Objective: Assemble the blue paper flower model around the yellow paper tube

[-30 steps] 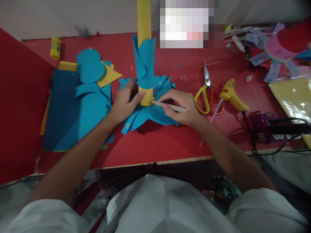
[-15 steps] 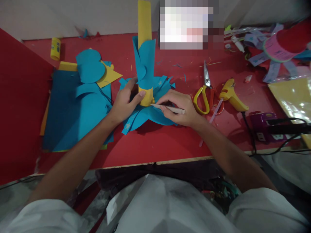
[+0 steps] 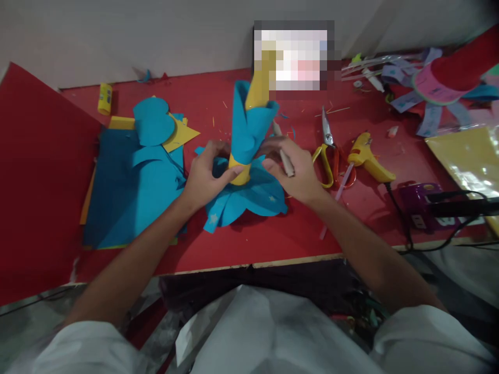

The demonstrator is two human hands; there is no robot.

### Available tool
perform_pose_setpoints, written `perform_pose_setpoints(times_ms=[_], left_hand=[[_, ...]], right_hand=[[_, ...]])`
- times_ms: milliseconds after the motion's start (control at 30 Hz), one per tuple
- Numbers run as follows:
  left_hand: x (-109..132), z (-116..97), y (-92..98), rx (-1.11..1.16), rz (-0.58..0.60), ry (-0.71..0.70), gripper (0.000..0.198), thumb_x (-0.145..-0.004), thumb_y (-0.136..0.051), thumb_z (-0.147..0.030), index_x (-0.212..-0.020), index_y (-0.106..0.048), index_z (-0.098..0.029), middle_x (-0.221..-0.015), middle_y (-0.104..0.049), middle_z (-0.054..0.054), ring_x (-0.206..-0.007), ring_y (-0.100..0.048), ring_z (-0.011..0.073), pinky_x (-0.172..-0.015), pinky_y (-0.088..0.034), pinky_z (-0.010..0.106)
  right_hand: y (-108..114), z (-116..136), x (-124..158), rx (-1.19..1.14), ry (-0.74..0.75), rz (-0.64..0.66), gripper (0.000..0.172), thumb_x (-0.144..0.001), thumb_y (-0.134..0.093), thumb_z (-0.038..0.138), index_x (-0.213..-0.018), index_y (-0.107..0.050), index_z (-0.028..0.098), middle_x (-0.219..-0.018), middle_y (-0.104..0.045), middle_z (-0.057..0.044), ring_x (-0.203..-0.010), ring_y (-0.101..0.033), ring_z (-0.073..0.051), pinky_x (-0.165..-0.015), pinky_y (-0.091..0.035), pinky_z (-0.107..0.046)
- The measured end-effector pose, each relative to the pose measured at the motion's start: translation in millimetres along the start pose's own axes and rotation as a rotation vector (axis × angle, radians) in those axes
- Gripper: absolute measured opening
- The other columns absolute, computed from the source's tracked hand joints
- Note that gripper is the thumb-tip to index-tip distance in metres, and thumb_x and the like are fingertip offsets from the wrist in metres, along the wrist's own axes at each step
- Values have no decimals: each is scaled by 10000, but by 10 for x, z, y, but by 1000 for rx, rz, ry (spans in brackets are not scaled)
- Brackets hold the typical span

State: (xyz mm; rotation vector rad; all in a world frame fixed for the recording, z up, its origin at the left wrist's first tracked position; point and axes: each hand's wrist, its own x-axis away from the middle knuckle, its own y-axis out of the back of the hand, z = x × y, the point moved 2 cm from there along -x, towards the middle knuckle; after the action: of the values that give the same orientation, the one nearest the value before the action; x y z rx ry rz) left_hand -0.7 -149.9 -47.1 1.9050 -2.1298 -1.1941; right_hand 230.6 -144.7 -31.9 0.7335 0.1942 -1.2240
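Between my hands stands a paper craft: a yellow tube [image 3: 239, 171] wrapped in a curled blue paper piece [image 3: 242, 140], rising from blue paper petals [image 3: 249, 200], some with pale stars. A yellow strip [image 3: 258, 88] sticks up out of the blue curl, leaning right. My left hand [image 3: 208, 174] grips the yellow tube from the left, thumb in front and fingers partly hidden behind. At the right side, my right hand [image 3: 298, 166] is closed round a pale pen [image 3: 287, 162] lying across its palm. Its fingertips reach behind the blue curl, where contact is hidden.
Blue and yellow paper sheets [image 3: 113, 192] lie at left, near a glue stick [image 3: 105, 98]. Scissors [image 3: 328, 148], a yellow glue gun [image 3: 368, 156] and a purple power box [image 3: 419, 205] with cables are at right. A blurred screen [image 3: 298, 39] stands behind.
The craft's upright part has tilted to the right. My right hand has drawn the pen tip away from the yellow tube, turned the pen upward, and moved its fingers behind the blue paper.
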Motion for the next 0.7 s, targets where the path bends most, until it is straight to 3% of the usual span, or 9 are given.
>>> perform_pose_setpoints(times_ms=[67,133,333,567,700], left_hand=[[24,-40,-22,-67,-19,-18,614,-868,-685,-752,-1139,-583,-211,-1079,-697,76,-999,-708,237,-883,-584,386],[52,-68,-49,-111,-14,-24,679,-827,-680,-809,-1131,-567,-213,-1050,-688,74,-952,-706,243,-845,-578,390],[93,-81,-66,-42,63,-49,769,-867,-561,-856,-1288,-547,-213,-1086,-700,115,-922,-710,266,-794,-570,388],[56,-151,-52,137,124,-81,787,-883,-625,-788,-1418,-509,-221,-1366,-648,167,-1276,-642,335,-1062,-555,476],[83,-177,-106,254,173,5,717,-944,-623,-695,-1462,-442,-234,-1380,-640,158,-1268,-663,320,-1001,-607,445]], right_hand=[[-25,-12,-3,22,7,36,344,-984,-652,538,-1206,-654,276,-1186,-757,-55,-1036,-733,-232,-884,-618,-376],[-49,-34,1,57,-16,49,414,-966,-666,565,-1254,-634,269,-1189,-750,-70,-1001,-732,-236,-855,-622,-377],[-54,-68,10,115,0,30,383,-979,-652,524,-1228,-630,234,-1125,-747,-88,-972,-725,-250,-852,-606,-397],[-129,-91,56,51,45,129,446,-951,-695,489,-1306,-606,234,-1034,-746,-55,-795,-704,-195,-744,-595,-341],[-145,-82,72,75,61,118,467,-947,-702,508,-1313,-609,234,-996,-745,-55,-811,-715,-208,-745,-601,-346]])
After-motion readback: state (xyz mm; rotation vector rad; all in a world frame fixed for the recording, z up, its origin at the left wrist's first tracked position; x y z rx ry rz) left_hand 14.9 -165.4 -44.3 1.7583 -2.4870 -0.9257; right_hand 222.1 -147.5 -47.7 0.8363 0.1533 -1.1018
